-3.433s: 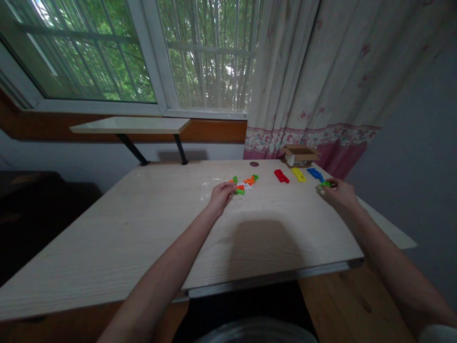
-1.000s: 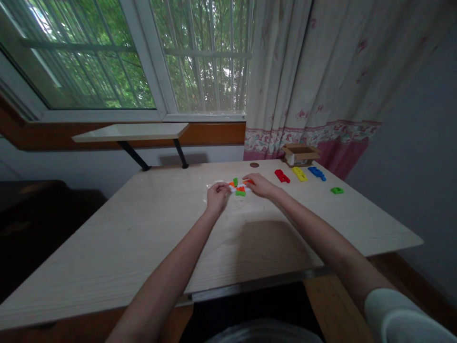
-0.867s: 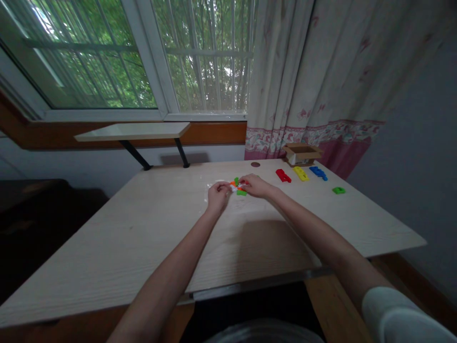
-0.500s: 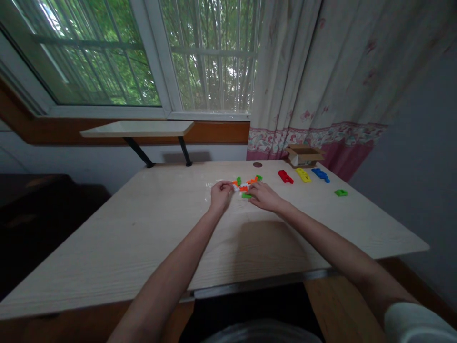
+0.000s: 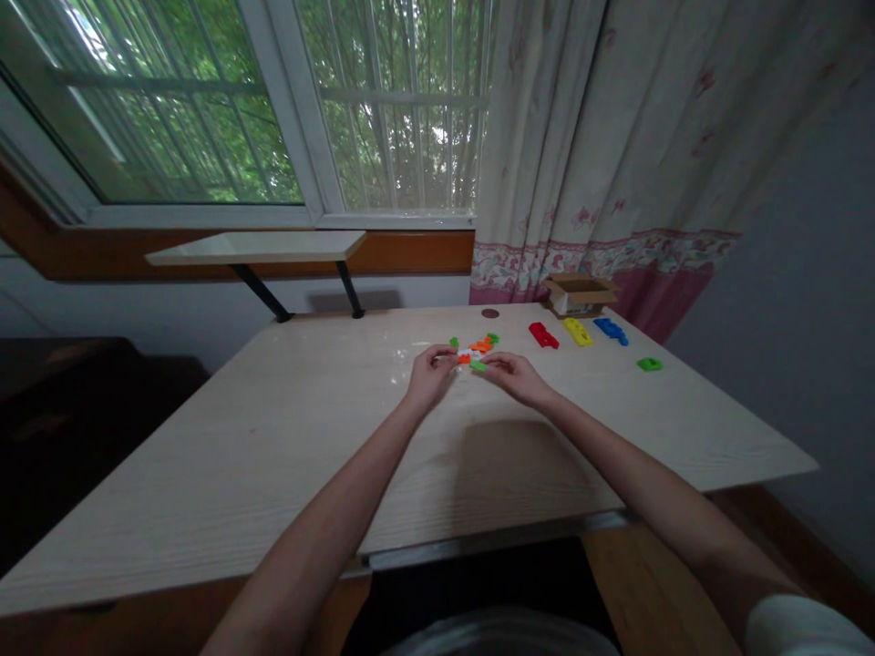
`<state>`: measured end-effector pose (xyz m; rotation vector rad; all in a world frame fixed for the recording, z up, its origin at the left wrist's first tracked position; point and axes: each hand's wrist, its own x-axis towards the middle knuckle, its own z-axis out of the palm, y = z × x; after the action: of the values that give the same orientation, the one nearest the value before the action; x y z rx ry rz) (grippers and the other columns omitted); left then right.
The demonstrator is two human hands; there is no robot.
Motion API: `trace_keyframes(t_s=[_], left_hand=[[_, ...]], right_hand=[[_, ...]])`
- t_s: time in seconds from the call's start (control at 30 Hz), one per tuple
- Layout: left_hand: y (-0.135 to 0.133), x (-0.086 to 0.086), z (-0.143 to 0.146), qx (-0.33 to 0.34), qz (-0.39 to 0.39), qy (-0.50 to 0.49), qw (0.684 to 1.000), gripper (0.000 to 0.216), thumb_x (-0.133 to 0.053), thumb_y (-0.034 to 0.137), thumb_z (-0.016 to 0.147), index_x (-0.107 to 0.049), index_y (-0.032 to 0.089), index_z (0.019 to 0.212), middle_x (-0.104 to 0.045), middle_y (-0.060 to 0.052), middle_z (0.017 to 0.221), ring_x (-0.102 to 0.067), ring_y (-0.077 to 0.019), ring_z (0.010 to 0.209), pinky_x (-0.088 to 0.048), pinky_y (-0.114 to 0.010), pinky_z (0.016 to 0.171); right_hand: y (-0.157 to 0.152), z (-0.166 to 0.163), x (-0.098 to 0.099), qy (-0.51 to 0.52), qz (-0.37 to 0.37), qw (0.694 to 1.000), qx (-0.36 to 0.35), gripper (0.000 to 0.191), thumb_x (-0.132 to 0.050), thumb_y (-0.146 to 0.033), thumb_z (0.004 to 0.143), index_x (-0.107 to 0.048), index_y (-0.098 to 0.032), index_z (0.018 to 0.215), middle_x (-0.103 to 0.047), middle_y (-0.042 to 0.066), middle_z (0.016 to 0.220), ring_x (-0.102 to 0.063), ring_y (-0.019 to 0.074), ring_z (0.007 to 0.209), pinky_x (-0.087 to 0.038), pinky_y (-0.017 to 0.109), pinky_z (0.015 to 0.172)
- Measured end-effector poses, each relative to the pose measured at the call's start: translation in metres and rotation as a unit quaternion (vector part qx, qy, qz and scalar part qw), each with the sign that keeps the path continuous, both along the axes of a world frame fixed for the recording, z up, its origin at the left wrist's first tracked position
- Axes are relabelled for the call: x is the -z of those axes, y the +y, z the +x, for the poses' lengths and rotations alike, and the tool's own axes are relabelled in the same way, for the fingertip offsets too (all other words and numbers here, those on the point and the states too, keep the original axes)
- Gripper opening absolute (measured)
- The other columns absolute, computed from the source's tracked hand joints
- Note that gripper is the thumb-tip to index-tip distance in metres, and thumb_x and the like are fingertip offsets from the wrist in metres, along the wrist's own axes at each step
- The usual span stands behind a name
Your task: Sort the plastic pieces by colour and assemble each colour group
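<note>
Both of my hands meet over small plastic building blocks at the middle of the table. My left hand [image 5: 430,375] is closed in a pinch at the left end of a joined orange-and-white block piece [image 5: 465,359]; its fingertips hide part of it. Between the thumb and fingers of my right hand [image 5: 518,375] is a green block [image 5: 478,366], close against the right side of that piece. Just behind lie more orange blocks [image 5: 482,345], with a green block [image 5: 493,338] at their far right end. Another bit of green [image 5: 454,342] shows behind my left fingers.
To the right lie a red block piece [image 5: 543,335], a yellow one [image 5: 578,332], a blue one [image 5: 611,330] and a green one [image 5: 649,363]. An open cardboard box [image 5: 581,296] stands at the back right. A brown disc [image 5: 490,313] and a raised shelf [image 5: 256,246] are at the back.
My right hand has gone from lying over the blocks to pinching the green block, lifting it slightly toward the orange-and-white piece. My left hand has shifted slightly right.
</note>
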<state>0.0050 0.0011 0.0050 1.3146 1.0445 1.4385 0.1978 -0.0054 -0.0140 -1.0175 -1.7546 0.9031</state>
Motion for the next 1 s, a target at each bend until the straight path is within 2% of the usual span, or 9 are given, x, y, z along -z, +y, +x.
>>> trace_keyframes(t_s=[0.07,0.13,0.4,0.5,0.6,0.8,1.0], left_hand=[[-0.005,-0.002,0.003,0.042,0.006,-0.007,0.999,0.023,-0.072,0.025,0.055,-0.069,0.015,0.076,-0.066,-0.003,0.076,-0.041,-0.005,0.048,-0.034,-0.02,0.047],[-0.008,-0.004,0.006,0.069,0.011,-0.009,0.998,0.026,-0.073,0.024,0.054,-0.069,0.015,0.078,-0.066,-0.003,0.077,-0.041,-0.0043,0.047,-0.035,-0.02,0.048],[-0.009,-0.001,0.01,0.098,-0.001,-0.017,0.995,0.03,-0.075,0.02,0.052,-0.07,0.014,0.081,-0.062,-0.001,0.067,-0.043,-0.005,0.048,-0.034,-0.019,0.047],[-0.01,-0.003,0.011,0.095,-0.003,-0.021,0.995,0.025,-0.074,0.021,0.053,-0.071,0.014,0.077,-0.06,-0.001,0.061,-0.044,-0.0058,0.048,-0.035,-0.019,0.047],[-0.011,-0.007,0.011,0.072,-0.021,-0.035,0.997,0.022,-0.073,0.021,0.052,-0.071,0.014,0.072,-0.059,0.0,0.056,-0.042,-0.0063,0.046,-0.033,-0.02,0.046],[-0.012,-0.014,0.01,0.05,-0.045,-0.059,0.996,0.021,-0.071,0.023,0.052,-0.07,0.013,0.07,-0.06,-0.001,0.054,-0.039,-0.0063,0.044,-0.028,-0.021,0.043],[-0.01,-0.01,0.01,0.051,-0.052,-0.061,0.995,0.024,-0.073,0.026,0.052,-0.07,0.013,0.072,-0.059,-0.001,0.054,-0.037,-0.0058,0.043,-0.025,-0.022,0.043]], right_hand=[[0.003,-0.001,0.0,0.086,-0.042,0.995,0.004,0.036,-0.064,-0.045,0.072,-0.069,-0.017,0.095,-0.069,0.005,0.089,-0.059,0.0145,0.072,-0.046,0.029,0.069],[0.005,-0.001,-0.001,0.127,-0.066,0.99,0.003,0.039,-0.067,-0.048,0.068,-0.07,-0.017,0.092,-0.069,0.005,0.086,-0.058,0.0138,0.07,-0.045,0.028,0.068],[0.006,-0.004,-0.001,0.146,-0.088,0.985,0.014,0.048,-0.065,-0.059,0.065,-0.071,-0.015,0.083,-0.067,0.002,0.07,-0.05,0.0104,0.056,-0.037,0.023,0.056],[0.006,-0.006,0.0,0.153,-0.098,0.983,0.012,0.049,-0.062,-0.063,0.066,-0.07,-0.016,0.078,-0.065,0.001,0.065,-0.05,0.0115,0.056,-0.037,0.024,0.056],[0.001,-0.009,-0.004,0.156,-0.104,0.982,0.007,0.049,-0.058,-0.064,0.07,-0.07,-0.017,0.075,-0.066,0.003,0.068,-0.053,0.0131,0.059,-0.039,0.026,0.058],[-0.011,-0.015,-0.016,0.136,-0.068,0.988,0.021,0.04,-0.065,-0.057,0.067,-0.069,-0.018,0.074,-0.065,0.002,0.068,-0.052,0.0124,0.062,-0.041,0.027,0.062],[-0.011,-0.019,-0.011,0.149,-0.061,0.986,0.047,0.037,-0.067,-0.053,0.066,-0.067,-0.018,0.077,-0.064,0.002,0.07,-0.055,0.0139,0.066,-0.043,0.028,0.064]])
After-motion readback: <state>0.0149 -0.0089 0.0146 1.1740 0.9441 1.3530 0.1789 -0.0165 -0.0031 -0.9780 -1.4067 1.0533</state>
